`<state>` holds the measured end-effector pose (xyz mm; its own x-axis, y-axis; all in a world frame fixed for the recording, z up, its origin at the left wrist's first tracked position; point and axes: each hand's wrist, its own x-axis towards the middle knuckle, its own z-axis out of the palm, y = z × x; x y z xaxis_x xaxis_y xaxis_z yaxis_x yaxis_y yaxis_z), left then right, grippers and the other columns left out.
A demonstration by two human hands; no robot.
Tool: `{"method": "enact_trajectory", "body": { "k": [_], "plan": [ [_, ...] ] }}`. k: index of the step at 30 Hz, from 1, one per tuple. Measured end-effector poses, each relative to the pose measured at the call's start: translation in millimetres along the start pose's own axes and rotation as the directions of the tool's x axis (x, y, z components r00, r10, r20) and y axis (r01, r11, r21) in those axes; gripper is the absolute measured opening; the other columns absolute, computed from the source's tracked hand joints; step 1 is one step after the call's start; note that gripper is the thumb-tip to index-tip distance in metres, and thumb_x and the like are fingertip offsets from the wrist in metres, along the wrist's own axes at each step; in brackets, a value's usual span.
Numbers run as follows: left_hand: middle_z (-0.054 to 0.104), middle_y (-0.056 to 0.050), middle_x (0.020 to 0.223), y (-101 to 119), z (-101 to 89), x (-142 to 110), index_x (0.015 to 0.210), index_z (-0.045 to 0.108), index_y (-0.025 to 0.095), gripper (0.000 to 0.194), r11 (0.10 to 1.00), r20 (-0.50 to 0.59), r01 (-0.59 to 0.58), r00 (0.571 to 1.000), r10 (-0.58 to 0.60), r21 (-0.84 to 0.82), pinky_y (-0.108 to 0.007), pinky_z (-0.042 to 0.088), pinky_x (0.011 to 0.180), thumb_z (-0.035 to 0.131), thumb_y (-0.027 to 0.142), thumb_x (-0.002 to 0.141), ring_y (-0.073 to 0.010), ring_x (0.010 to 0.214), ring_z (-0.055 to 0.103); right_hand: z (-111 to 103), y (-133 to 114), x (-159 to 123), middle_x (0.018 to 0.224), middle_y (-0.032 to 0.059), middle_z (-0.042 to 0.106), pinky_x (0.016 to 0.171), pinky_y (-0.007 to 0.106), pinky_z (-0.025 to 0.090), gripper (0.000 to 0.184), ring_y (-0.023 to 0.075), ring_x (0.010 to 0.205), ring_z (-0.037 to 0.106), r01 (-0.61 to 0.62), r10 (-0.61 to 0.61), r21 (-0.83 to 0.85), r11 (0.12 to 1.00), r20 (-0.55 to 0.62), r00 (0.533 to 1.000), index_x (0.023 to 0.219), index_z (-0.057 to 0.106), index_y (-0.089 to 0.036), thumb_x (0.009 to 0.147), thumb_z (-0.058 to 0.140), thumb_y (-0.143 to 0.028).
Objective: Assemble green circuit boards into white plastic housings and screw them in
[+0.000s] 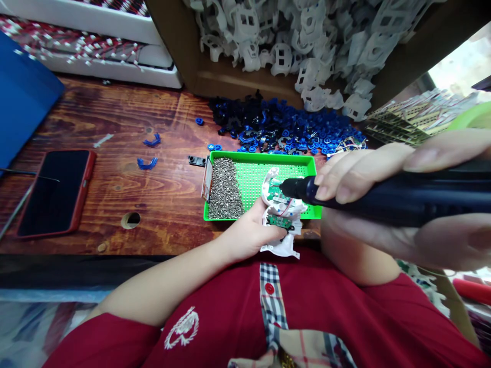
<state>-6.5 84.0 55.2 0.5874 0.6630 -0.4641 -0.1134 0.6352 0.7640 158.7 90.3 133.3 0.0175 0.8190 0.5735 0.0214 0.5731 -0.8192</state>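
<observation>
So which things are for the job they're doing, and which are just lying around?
Job in hand:
- white shell, in the left hand
- dark driver, in the right hand
- probably the small metal pieces in the green tray

Seem just lying about:
- red-cased phone
- whitish scrap
- two loose blue pieces

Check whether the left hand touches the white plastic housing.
Touching: the head view shows the left hand gripping the white plastic housing, a digit lying over it.

Dark screwdriver [391, 198] at white shell [294, 208]
</observation>
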Motion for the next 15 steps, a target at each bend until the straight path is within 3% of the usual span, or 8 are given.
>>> {"method": "enact_trajectory", "body": {
  "k": [2, 4, 5, 8, 12, 15],
  "plan": [
    [0.057, 0.002, 0.090, -1, -0.8, 1, 0.117, 0.042, 0.018, 0.060, 1.000, 0.008, -0.011, 1.000, 0.011, 0.027, -0.025, 0.041, 0.070, 0.065, 0.011, 0.062, -0.0113, 0.074, 0.052, -3, 6, 5, 0.064, 0.0001, 0.056, 0.057, 0.044, 0.056, 0.034, 0.0208, 0.057, 0.061, 0.064, -0.065, 0.012, 0.998, 0.110, 0.992, 0.090, 0.054, -0.024, 0.083, 0.048, -0.056],
    [0.057, 0.001, 0.094, -2, -1.8, 1, 0.121, 0.040, 0.019, 0.063, 0.997, 0.009, -0.028, 1.000, 0.027, 0.066, -0.027, 0.042, 0.073, 0.065, 0.012, 0.064, -0.0123, 0.076, 0.053, -4, 10, 10, 0.059, -0.0004, 0.055, 0.052, 0.041, 0.055, 0.034, 0.0202, 0.055, 0.060, 0.203, -0.211, 0.059, 0.977, 0.204, 0.956, 0.091, 0.053, -0.023, 0.084, 0.045, -0.056],
    [0.057, 0.000, 0.097, -2, -2.3, 1, 0.124, 0.039, 0.019, 0.064, 0.995, 0.008, -0.038, 0.999, 0.037, 0.088, -0.027, 0.042, 0.076, 0.064, 0.013, 0.065, -0.0130, 0.079, 0.054, -2, 10, 11, 0.057, -0.0009, 0.053, 0.050, 0.039, 0.054, 0.034, 0.0191, 0.054, 0.059, 0.249, -0.259, 0.072, 0.966, 0.197, 0.946, 0.091, 0.053, -0.024, 0.087, 0.041, -0.055],
    [0.057, -0.002, 0.106, -3, -3.1, 1, 0.129, 0.035, 0.020, 0.067, 0.985, 0.014, -0.062, 0.998, 0.060, 0.164, -0.029, 0.042, 0.082, 0.062, 0.013, 0.068, -0.0153, 0.090, 0.055, 7, 3, 12, 0.056, -0.0012, 0.049, 0.053, 0.037, 0.054, 0.031, 0.0170, 0.054, 0.058, 0.169, -0.168, -0.009, 0.986, 0.088, 0.982, 0.089, 0.048, -0.025, 0.092, 0.030, -0.050],
    [0.055, -0.004, 0.116, -1, -2.7, 1, 0.132, 0.031, 0.018, 0.069, 0.968, 0.026, -0.070, 0.998, 0.065, 0.242, -0.030, 0.041, 0.087, 0.060, 0.015, 0.070, -0.0182, 0.101, 0.053, 15, -7, 10, 0.054, -0.0017, 0.044, 0.053, 0.036, 0.054, 0.032, 0.0170, 0.054, 0.058, 0.148, -0.139, -0.060, 0.987, 0.133, 0.981, 0.088, 0.043, -0.026, 0.093, 0.023, -0.050],
    [0.053, -0.006, 0.121, -1, -2.4, 2, 0.134, 0.028, 0.017, 0.069, 0.959, 0.033, -0.094, 0.996, 0.088, 0.268, -0.030, 0.041, 0.089, 0.059, 0.017, 0.072, -0.0192, 0.104, 0.052, 15, -8, 10, 0.052, -0.0018, 0.041, 0.052, 0.036, 0.053, 0.036, 0.0171, 0.052, 0.056, 0.150, -0.143, -0.068, 0.986, 0.098, 0.985, 0.086, 0.042, -0.025, 0.093, 0.019, -0.052]
  ]
}}
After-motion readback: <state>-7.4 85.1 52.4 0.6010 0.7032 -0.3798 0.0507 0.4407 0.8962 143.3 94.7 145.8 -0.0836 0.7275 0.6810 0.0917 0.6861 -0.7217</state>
